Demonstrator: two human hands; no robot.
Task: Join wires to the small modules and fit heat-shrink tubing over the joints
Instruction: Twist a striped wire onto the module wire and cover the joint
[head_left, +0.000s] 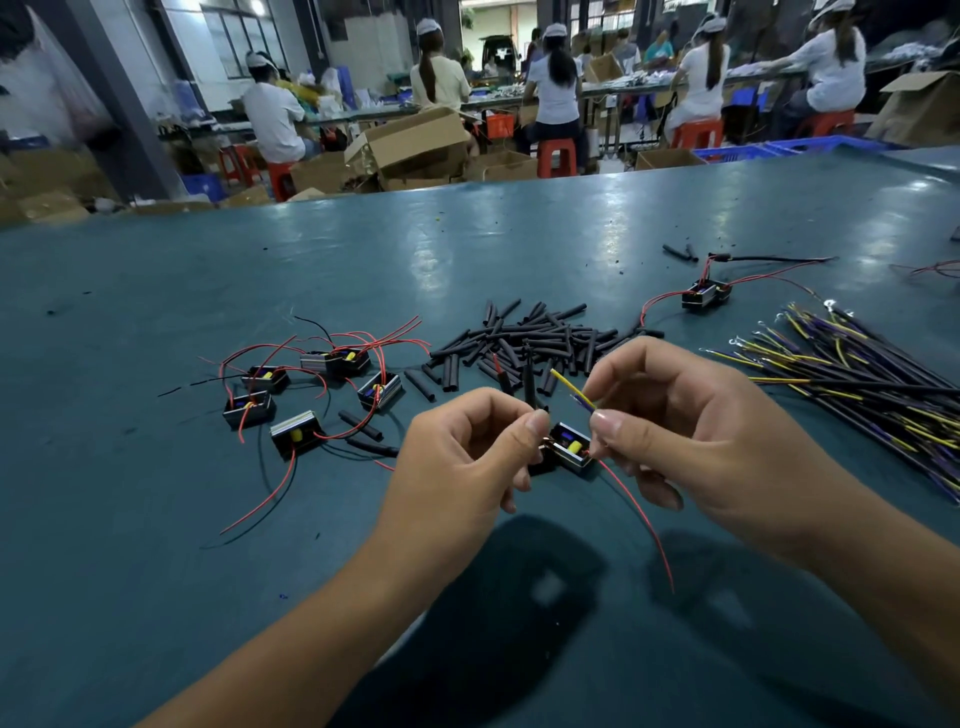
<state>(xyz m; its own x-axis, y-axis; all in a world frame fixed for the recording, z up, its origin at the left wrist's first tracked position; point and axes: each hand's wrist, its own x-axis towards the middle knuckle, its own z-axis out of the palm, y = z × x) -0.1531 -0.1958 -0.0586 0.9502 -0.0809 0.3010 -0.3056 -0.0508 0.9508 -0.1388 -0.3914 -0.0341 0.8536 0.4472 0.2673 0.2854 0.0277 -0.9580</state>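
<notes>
the small black module is partly hidden: the left hand covers its left end and the right hand its right edge, so only the open top with a yellow part and a bit of blue shows. whether any wire end is already joined to it cannot be made out behind the thumbs. it is held just above the teal table, between the two hands, its long axis running from lower right toward upper left.

the left hand has its fingers curled, thumb and forefinger pinching at the module's left end, where a black heat-shrink tube stands nearly upright, pointing away from the person. the right hand, fingers curled too, pinches a yellow and purple wire whose free ends slant up and to the left. a thin red lead leaves the module and trails down to the right.

behind the hands lies a heap of cut black tubing; to the left a group of modules with red leads; to the right a bundle of yellow and purple wires, cut off by the frame edge; one more module sits farther back.
</notes>
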